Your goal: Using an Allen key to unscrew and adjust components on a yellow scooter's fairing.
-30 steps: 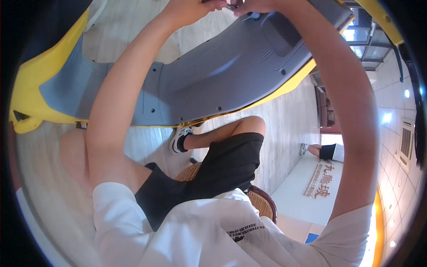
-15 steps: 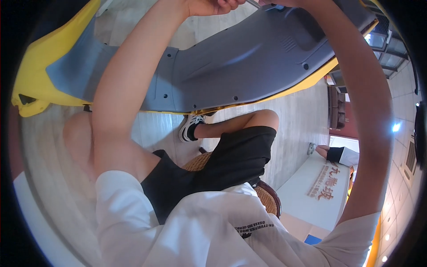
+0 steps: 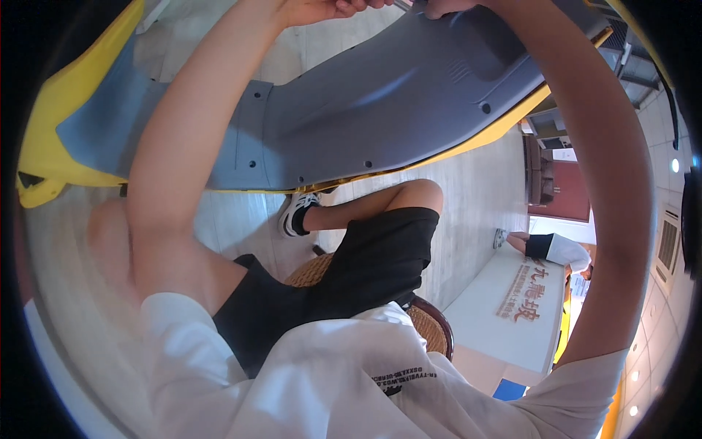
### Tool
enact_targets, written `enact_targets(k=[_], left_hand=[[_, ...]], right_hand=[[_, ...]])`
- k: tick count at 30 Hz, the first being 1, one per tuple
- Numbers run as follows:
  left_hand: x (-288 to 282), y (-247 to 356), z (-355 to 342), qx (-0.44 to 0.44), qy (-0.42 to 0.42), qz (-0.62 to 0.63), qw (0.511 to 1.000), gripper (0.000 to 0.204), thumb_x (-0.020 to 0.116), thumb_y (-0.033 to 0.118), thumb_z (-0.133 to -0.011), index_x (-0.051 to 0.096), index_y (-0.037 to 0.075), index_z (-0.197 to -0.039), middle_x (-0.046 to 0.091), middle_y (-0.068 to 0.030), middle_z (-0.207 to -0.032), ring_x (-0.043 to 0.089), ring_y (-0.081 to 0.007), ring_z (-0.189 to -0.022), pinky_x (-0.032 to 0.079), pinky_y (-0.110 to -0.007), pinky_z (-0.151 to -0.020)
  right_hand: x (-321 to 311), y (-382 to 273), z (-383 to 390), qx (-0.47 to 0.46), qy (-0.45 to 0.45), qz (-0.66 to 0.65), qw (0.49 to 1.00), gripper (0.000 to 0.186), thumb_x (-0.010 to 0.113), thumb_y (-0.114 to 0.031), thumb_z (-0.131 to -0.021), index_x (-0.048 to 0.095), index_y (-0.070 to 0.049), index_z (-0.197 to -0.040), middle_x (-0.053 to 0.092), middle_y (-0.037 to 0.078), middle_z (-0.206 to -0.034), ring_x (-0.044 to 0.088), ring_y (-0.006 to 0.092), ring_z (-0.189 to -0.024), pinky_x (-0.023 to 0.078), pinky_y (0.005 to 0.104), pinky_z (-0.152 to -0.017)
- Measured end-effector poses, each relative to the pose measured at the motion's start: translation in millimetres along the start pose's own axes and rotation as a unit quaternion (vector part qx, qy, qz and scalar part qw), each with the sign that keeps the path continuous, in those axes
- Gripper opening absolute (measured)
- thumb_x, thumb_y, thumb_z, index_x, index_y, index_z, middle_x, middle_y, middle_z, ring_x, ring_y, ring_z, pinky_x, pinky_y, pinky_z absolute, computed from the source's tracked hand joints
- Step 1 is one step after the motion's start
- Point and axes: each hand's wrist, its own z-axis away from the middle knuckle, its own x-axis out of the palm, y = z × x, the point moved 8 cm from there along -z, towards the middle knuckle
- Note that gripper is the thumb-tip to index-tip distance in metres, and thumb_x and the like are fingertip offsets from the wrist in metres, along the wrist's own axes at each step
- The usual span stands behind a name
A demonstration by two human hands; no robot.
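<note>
A grey moulded plastic panel with yellow edging spans the view in front of me; it looks like a scooter's body. My left hand is at the top edge beyond the panel's far rim, its fingers curled and closed. What they hold is cut off by the picture's edge. Close by on its right, my right hand is over the panel's far upper part with bent fingers, also partly out of view. Round dark holes dot the panel's near side.
My bent legs in black shorts are below the panel, above a woven seat. A white counter stands to the right, with another person behind it. A brown sofa is farther back.
The panel and my hands sit slightly farther left in view. More of the other person shows at the right. The thin metal rod seen earlier between my hands is now barely visible.
</note>
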Motion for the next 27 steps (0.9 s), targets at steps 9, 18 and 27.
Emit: enact_targets(k=[9, 18, 27], left_hand=[[-5.3, 4.8, -9.2, 0.015, -0.013, -0.009, 1.0, 0.019, 0.064, 0.01, -0.094, 0.064, -0.009, -0.095, 0.058, -0.0071, -0.077, 0.047, -0.009, -0.061, 0.036, -0.021, -0.051], [3.3, 6.3, 7.8, -0.003, -0.031, -0.015, 0.999, 0.028, 0.067, 0.022, -0.094, 0.063, -0.005, -0.099, 0.052, 0.0002, -0.075, 0.041, -0.0031, -0.056, 0.032, -0.015, -0.045], [0.8, -5.1, 3.6, -0.019, -0.043, 0.01, 0.999, 0.022, 0.067, 0.017, -0.094, 0.063, -0.005, -0.095, 0.054, -0.0003, -0.074, 0.042, -0.004, -0.057, 0.034, -0.018, -0.048]], right_hand=[[12.1, -2.0, -21.8, -0.017, -0.265, -0.06, 0.962, 0.04, 0.07, -0.021, -0.079, 0.071, -0.014, -0.118, 0.069, 0.007, -0.106, 0.063, 0.0221, -0.088, 0.051, 0.0378, -0.076], [35.2, 10.7, -41.2, 0.013, -0.395, -0.17, 0.903, 0.044, 0.082, -0.025, -0.079, 0.07, -0.016, -0.121, 0.067, 0.008, -0.114, 0.061, 0.0224, -0.095, 0.052, 0.0399, -0.079], [38.2, -1.5, -40.7, -0.007, -0.511, -0.219, 0.831, 0.058, 0.079, -0.007, -0.08, 0.056, -0.009, -0.133, 0.064, 0.004, -0.102, 0.061, 0.0166, -0.09, 0.05, 0.0345, -0.078]])
